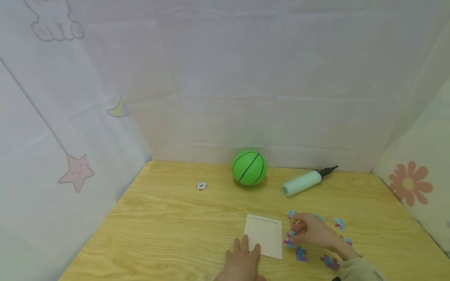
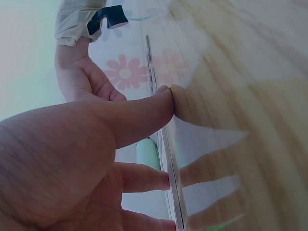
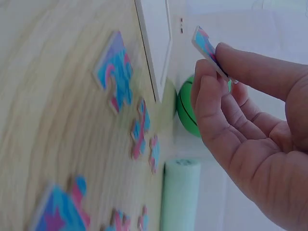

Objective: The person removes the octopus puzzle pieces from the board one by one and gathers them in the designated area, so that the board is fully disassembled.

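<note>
My right hand (image 1: 313,231) pinches a blue-and-pink jigsaw puzzle piece (image 3: 206,44) between thumb and fingers, above the table and beside the frame. A white puzzle frame (image 1: 265,236) with a raised border lies flat, its recess showing no pieces. On its near left edge rest fingertips of my left hand (image 1: 240,261), fingers spread; the left wrist view shows the thumb touching the wooden tabletop. Loose puzzle pieces lie right of the frame, among them one near its lower corner (image 1: 300,253), one nearer the right sleeve (image 1: 329,262) and one farther back (image 1: 339,224).
At the back of the wooden table (image 1: 158,222) sits a green ball (image 1: 249,168) with black lines. A pale green hand pump (image 1: 302,182) with a black nozzle lies to its right. Left of the ball is a round chip (image 1: 201,185). Printed cloth hangs around the table.
</note>
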A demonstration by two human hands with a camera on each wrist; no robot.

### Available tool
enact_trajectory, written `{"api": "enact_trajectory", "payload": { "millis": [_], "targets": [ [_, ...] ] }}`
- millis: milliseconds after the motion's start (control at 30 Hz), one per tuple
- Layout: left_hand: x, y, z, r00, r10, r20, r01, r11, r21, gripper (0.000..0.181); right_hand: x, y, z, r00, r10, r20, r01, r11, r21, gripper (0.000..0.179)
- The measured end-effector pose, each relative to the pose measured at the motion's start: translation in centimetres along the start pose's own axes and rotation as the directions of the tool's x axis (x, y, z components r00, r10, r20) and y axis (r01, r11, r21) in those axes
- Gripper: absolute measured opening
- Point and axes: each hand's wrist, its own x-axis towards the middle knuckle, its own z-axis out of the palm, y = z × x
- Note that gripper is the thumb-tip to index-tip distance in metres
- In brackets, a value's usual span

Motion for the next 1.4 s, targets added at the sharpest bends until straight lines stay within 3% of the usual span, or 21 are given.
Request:
{"api": "enact_trajectory", "payload": {
  "millis": [500,700,900,1000,1200,1300,1400],
  "targets": [
    [0.1,-0.1,0.2,1.0,-0.01,0.012,0.01,1.0,-0.011,0.081,-4.8,1.6,-4.3,0.996,0.063,-0.06,-0.066,0.997,-0.051,0.027],
    [0.1,-0.2,0.2,1.0,0.005,0.007,-0.005,1.0,0.01,0.082,-6.8,3.0,-5.9,0.995,0.089,-0.048,-0.091,0.995,-0.049,0.026],
    [0.1,-0.3,0.0,1.0,0.029,-0.007,-0.029,1.0,0.012,0.082,-8.5,4.4,-7.0,0.989,0.146,-0.018,-0.146,0.989,0.014,0.023],
    [0.1,-0.3,0.0,1.0,0.027,-0.007,-0.027,1.0,0.003,0.081,-9.4,5.3,-7.4,0.992,0.129,0.001,-0.129,0.992,0.007,0.018],
    [0.1,-0.3,0.0,1.0,0.007,0.019,-0.007,1.0,-0.02,0.079,-10.9,6.8,-7.9,0.993,0.121,0.002,-0.12,0.986,-0.114,0.011],
    [0.1,-0.3,0.0,1.0,0.008,0.017,-0.008,1.0,-0.022,0.079,-11.4,7.4,-7.9,0.993,0.12,0.016,-0.118,0.988,-0.104,0.012],
    [0.2,-0.3,0.1,1.0,0.017,0.008,-0.017,1.0,-0.012,0.079,-11.7,7.8,-7.7,0.998,0.063,0.025,-0.061,0.994,-0.092,0.01]
  ]
}}
